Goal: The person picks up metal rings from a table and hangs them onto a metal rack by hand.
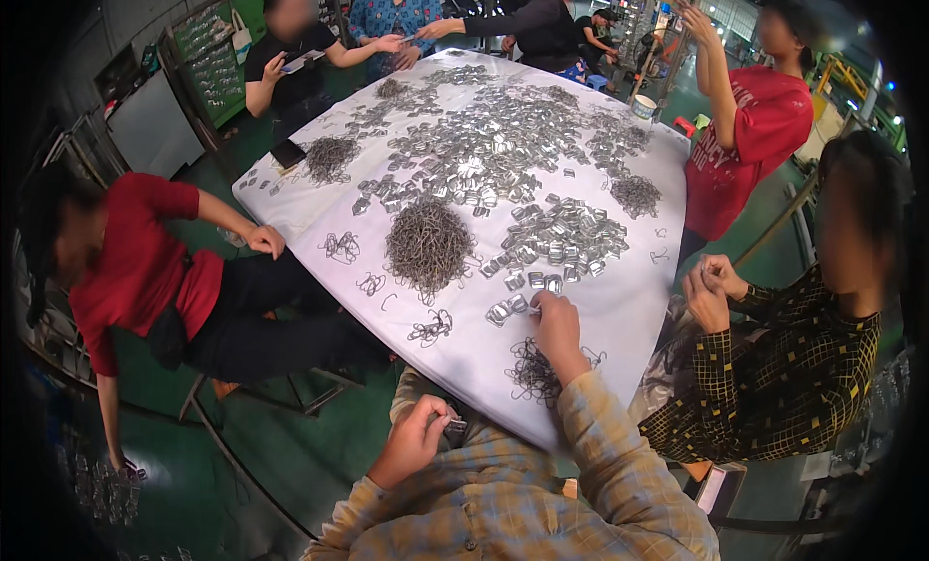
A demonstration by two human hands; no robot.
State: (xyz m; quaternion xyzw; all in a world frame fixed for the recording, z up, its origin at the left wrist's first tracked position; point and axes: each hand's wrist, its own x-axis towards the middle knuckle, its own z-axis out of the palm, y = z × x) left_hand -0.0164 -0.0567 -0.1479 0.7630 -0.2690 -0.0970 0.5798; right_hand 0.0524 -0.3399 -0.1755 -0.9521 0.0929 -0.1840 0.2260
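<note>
My left hand [414, 443] is closed in front of my lap, off the table's near edge, with a small shiny metal piece [455, 424] between thumb and fingers. Over the table, my right hand [558, 331] reaches forward, fingertips pinched together at a small group of shiny metal pieces [501, 311]. What exactly sits in that pinch is partly hidden by the fingers. Beneath my right wrist lies a loose pile of dark bent wire hooks [532, 372]. More wire hooks [431, 327] lie to the left of the right hand.
A white-covered table [464, 363] carries a tall heap of wire hooks [429, 246] and a broad spread of shiny metal pieces [566, 237]. Co-workers sit or stand around it, one close at my right [774, 367], another in red at the left [174, 261].
</note>
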